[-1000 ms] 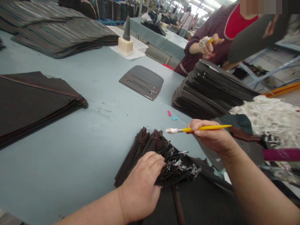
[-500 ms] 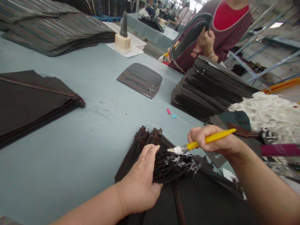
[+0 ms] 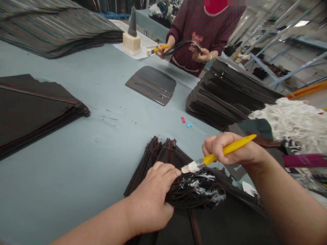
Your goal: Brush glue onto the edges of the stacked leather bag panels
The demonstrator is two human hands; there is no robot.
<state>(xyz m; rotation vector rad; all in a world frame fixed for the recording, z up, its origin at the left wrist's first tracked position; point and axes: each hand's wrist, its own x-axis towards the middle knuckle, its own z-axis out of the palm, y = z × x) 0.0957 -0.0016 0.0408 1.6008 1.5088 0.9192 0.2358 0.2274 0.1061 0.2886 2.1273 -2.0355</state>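
Note:
My right hand [image 3: 227, 149] is closed round a yellow-handled paintbrush [image 3: 230, 149], its bristles coated in white paste. The brush tip touches a bundle of thin dark strips [image 3: 196, 190], close to my left fingertips. White smears streak the top of the bundle. My left hand [image 3: 158, 190] grips the bundle's left end, fingers over the top and thumb below. Under the bundle lies a pile of dark panels [image 3: 230, 224] with brown seams and frayed upper edges.
Stacks of dark pieces stand at the far left [image 3: 76, 34], left [image 3: 30, 109] and right [image 3: 224, 95]. A single dark panel [image 3: 153, 85] lies mid-table. Behind it is a pale block with a dark cone [image 3: 131, 42]. Across the table a person [image 3: 196, 30] holds another brush. White scraps [image 3: 293, 122] heap right.
My left fingers have shifted right over the strips, which are fanned lower and show more white paste. The brush has dropped slightly. Across the table, the person has straightened and lowered the dark piece.

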